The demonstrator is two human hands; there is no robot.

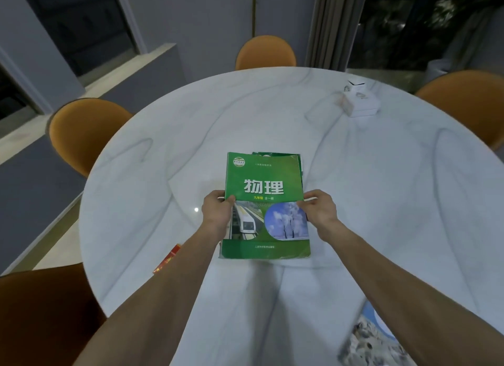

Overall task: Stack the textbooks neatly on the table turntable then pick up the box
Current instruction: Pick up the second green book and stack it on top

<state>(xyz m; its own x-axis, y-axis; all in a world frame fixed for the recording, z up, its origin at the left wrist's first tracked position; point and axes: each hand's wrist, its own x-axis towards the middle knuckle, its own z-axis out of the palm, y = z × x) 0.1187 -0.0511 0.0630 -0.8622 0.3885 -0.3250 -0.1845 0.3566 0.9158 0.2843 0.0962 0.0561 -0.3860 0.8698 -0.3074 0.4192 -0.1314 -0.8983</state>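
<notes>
I'm seeing a small red packet (pixel 167 258) lying by the left forearm on the round white marble bench (pixel 136 202). Left hand (pixel 216 211) is pinching the green physics textbook (pixel 266 191) at its left edge, fingers closed on the cover; right hand (pixel 319 211) is gripping the right edge. I'm squaring it on a green book beneath (pixel 297 158), so at least two are stacking mid-bench. I'm judging the stacking step is underway. Next move is needing release, then fetching the blue-and-white textbook (pixel 373 341) lying bottom right. One white box (pixel 360 99) is sitting far right, well apart. Four orange chairs (pixel 81 131) are showing.
</notes>
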